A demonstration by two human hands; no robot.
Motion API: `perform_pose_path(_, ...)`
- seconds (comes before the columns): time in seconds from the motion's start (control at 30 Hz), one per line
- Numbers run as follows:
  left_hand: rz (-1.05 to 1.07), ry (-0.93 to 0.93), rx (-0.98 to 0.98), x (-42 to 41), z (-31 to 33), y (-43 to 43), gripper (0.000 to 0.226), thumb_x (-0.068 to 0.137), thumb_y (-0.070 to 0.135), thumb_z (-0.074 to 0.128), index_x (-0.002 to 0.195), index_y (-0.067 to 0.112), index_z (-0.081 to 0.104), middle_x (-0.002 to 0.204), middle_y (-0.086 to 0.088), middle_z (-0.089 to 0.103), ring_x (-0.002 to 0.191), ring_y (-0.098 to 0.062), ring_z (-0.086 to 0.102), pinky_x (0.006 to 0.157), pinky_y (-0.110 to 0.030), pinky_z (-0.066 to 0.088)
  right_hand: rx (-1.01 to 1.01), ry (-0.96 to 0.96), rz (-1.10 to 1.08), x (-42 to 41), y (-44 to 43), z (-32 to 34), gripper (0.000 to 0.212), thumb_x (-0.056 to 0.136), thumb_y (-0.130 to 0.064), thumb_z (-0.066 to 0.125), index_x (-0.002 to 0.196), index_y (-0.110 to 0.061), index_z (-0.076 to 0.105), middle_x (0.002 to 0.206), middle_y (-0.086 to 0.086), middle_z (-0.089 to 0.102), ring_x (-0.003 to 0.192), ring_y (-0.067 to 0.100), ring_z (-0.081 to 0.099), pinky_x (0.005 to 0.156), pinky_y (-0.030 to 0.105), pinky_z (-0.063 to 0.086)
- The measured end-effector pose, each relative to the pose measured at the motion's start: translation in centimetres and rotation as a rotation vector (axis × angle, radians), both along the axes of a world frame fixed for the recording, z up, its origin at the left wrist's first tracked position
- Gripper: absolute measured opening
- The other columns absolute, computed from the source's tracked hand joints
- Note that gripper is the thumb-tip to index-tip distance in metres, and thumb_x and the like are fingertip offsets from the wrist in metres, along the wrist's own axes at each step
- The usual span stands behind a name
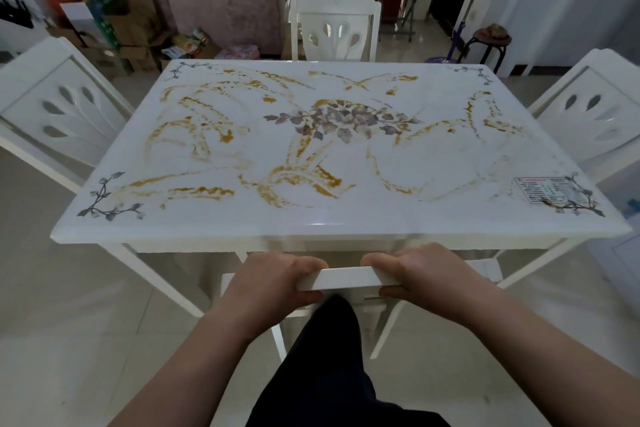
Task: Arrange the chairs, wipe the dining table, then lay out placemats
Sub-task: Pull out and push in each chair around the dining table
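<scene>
The near chair stands at the surface's front edge, its seat and legs mostly hidden beneath; only the top rail shows clearly. Left grip and right grip curl round the rail's ends, thumbs underneath.

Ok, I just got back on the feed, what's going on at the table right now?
A person stands at the near side of the dining table. The left hand and right hand both grip the top rail of the near chair, which stands at the table's near edge. The left chair, the far chair and the right chair stand at the other sides. Yellow-brown smears streak the tabletop, so wiping is not yet done. No cloth or placemats are in view.
</scene>
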State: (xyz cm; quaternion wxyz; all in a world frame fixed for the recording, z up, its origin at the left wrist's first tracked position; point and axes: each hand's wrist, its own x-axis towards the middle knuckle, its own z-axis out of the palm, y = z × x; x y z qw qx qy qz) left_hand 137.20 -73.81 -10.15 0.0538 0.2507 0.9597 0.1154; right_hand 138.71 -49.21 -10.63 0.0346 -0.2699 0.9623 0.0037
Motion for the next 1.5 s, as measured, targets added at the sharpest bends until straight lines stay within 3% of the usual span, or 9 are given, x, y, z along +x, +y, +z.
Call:
perform_pose_path(0.3,-0.028,0.062,0.006,0.3,-0.5,-1.1,0.041,0.083,0.056,0.060,0.122,0.050,0.054,0.105,0.011,0.069,0.098,-0.013,0.062,0.067,-0.022,0.032,0.000,0.023,-0.015,0.7,-0.9,-0.9,0.041,0.092,-0.044,0.053,0.130,-0.037,0.038,0.092,-0.004,0.064,0.080,0.020,0.061,0.064,0.029,0.041)
perform_pose_path(0.5,-0.067,0.110,0.086,0.8,-1.8,-1.2,0.036,0.076,0.053,0.070,0.111,0.045,0.065,0.088,0.007,0.072,0.083,-0.019,0.067,0.063,-0.025,0.032,0.030,0.022,-0.020,1.5,-1.0,-1.4,0.038,0.093,-0.044,0.052,0.128,-0.033,0.039,0.090,-0.002,0.062,0.081,0.022,0.060,0.063,0.030,0.038)
perform_pose_path(0.73,-0.077,0.098,0.060,0.5,-1.8,-0.1,0.040,0.085,0.057,0.057,0.123,0.046,0.054,0.106,0.012,0.069,0.098,-0.012,0.062,0.072,-0.026,0.037,0.035,-0.013,-0.043,0.9,0.2,-1.0,0.041,0.093,-0.047,0.051,0.129,-0.034,0.037,0.095,-0.004,0.064,0.084,0.020,0.060,0.068,0.029,0.041)
perform_pose_path(0.97,-0.108,0.167,0.120,0.3,-2.0,0.0,0.034,0.076,0.055,0.068,0.108,0.045,0.064,0.085,0.012,0.071,0.078,-0.014,0.066,0.060,-0.025,0.037,0.019,-0.002,-0.037,0.9,0.4,-1.0,0.040,0.092,-0.046,0.053,0.128,-0.036,0.039,0.093,-0.003,0.064,0.083,0.021,0.061,0.066,0.029,0.039)
perform_pose_path(1.1,-0.144,0.194,0.070,0.5,-1.9,0.1,0.040,0.052,0.057,0.085,0.086,0.045,0.069,0.057,0.018,0.063,0.047,-0.006,0.058,0.045,-0.017,0.030,0.023,-0.003,-0.034,1.8,0.3,-1.1,0.038,0.093,-0.046,0.051,0.128,-0.034,0.041,0.092,-0.003,0.063,0.082,0.021,0.060,0.066,0.030,0.039)
perform_pose_path(1.17,-0.133,0.218,0.064,1.2,-2.0,0.0,0.040,0.058,0.056,0.082,0.094,0.045,0.069,0.065,0.016,0.067,0.056,-0.008,0.063,0.050,-0.020,0.033,0.025,-0.003,-0.044,2.1,0.2,-1.0,0.038,0.093,-0.046,0.051,0.127,-0.033,0.042,0.094,-0.003,0.064,0.084,0.021,0.060,0.065,0.030,0.038)
perform_pose_path(1.23,-0.094,0.140,0.031,1.5,-1.5,0.1,0.039,0.077,0.056,0.067,0.114,0.046,0.062,0.092,0.011,0.071,0.085,-0.014,0.066,0.064,-0.026,0.037,0.014,-0.008,-0.069,2.2,0.2,-1.0,0.038,0.092,-0.046,0.053,0.125,-0.032,0.043,0.097,-0.003,0.065,0.086,0.021,0.061,0.065,0.030,0.038)
perform_pose_path(1.3,-0.062,0.084,0.013,1.5,-1.5,0.2,0.042,0.084,0.058,0.058,0.124,0.046,0.055,0.106,0.009,0.069,0.100,-0.016,0.062,0.073,-0.026,0.038,0.010,-0.010,-0.112,2.1,0.1,-1.0,0.038,0.090,-0.048,0.054,0.122,-0.030,0.048,0.097,-0.005,0.066,0.087,0.020,0.062,0.066,0.028,0.041)
perform_pose_path(1.5,-0.069,0.078,-0.003,1.4,-1.4,0.3,0.043,0.084,0.059,0.056,0.125,0.043,0.056,0.105,0.008,0.070,0.099,-0.015,0.063,0.070,-0.024,0.032,0.030,-0.052,-0.203,2.1,0.1,-1.0,0.028,0.086,-0.047,0.058,0.105,-0.027,0.057,0.090,-0.007,0.066,0.082,0.017,0.062,0.068,0.030,0.048)
